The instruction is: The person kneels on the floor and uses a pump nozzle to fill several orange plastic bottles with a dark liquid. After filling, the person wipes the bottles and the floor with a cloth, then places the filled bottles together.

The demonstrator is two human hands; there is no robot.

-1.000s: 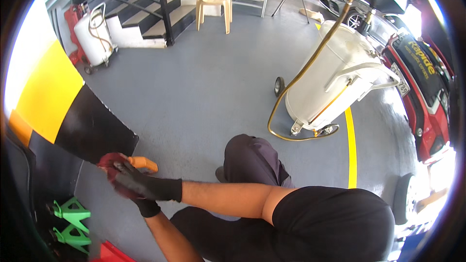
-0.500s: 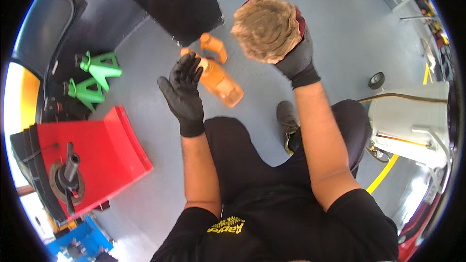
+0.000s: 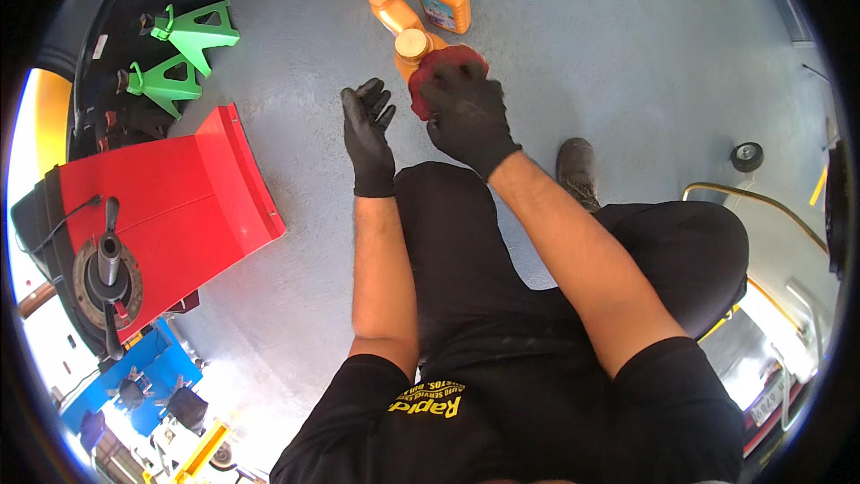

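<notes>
Sheet metal [image 3: 179, 181], glossy red and sharply creased, fills the left of the frame; above it stand two green jack stands [image 3: 199, 35], angular and pierced by cut-outs. The black-gloved left hand [image 3: 368, 142] is released and holds nothing, fingers loosely curled, at upper centre. Next come three orange plastic bottles [image 3: 446, 2], smooth and rounded at the shoulder, one showing a label [image 3: 439, 14]. A red bundle [image 3: 461, 56], soft and apparently cloth, is just right of the nearest cap [image 3: 413, 42], grasped from above by the gloved right hand [image 3: 470, 118]; whether it touches that bottle cannot be told. The step in hand seems to be handling this bundle beside the bottles; shifting it probably calls for a secure grip and care against tipping them.
</notes>
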